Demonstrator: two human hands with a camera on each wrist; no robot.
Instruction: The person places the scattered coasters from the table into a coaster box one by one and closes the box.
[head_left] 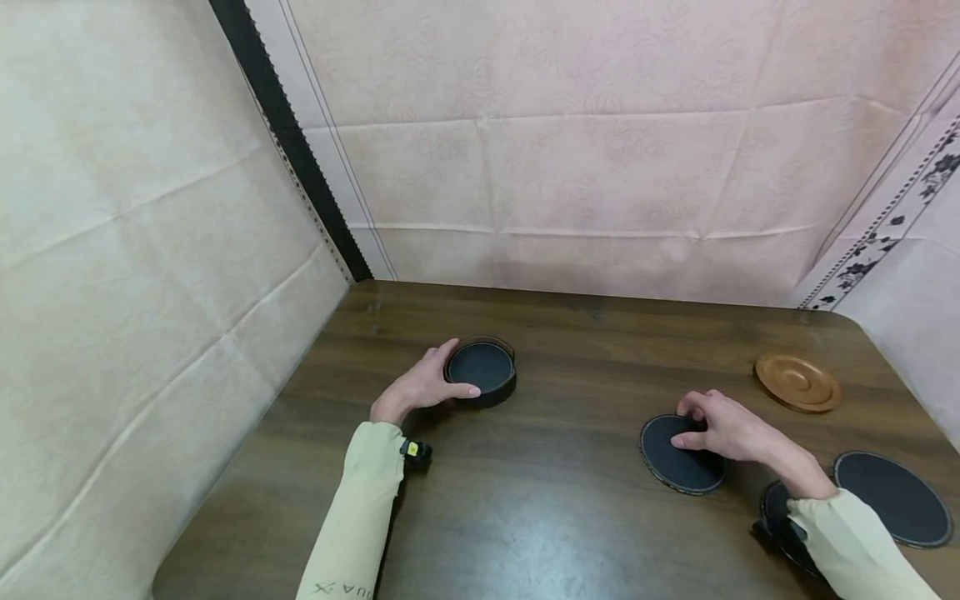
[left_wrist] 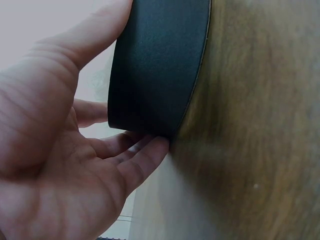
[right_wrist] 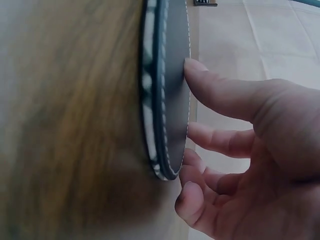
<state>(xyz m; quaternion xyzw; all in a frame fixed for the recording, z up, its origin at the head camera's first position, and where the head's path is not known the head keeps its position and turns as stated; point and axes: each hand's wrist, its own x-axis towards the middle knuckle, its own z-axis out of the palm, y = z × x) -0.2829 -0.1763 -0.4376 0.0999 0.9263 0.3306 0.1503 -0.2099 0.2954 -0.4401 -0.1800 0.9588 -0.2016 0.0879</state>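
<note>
On the left of the table my left hand (head_left: 423,379) grips the side of a round black coaster holder (head_left: 491,394), thumb at the near side and fingers reaching round the far side. A dark coaster face shows inside its rim. In the left wrist view the holder's smooth dark wall (left_wrist: 155,65) is between the thumb and the fingers. Further right, my right hand (head_left: 727,429) rests on a round black coaster (head_left: 678,467), its thumb and bent fingers touching the upper face. White stitching runs round that coaster (right_wrist: 175,105) in the right wrist view.
A round brown wooden dish (head_left: 797,383) lies at the back right. A larger black round mat (head_left: 892,500) is near the right edge, beside another dark round piece (head_left: 777,504) partly hidden by the right sleeve. Pale cloth (head_left: 600,167) hangs behind the wooden table (head_left: 540,500).
</note>
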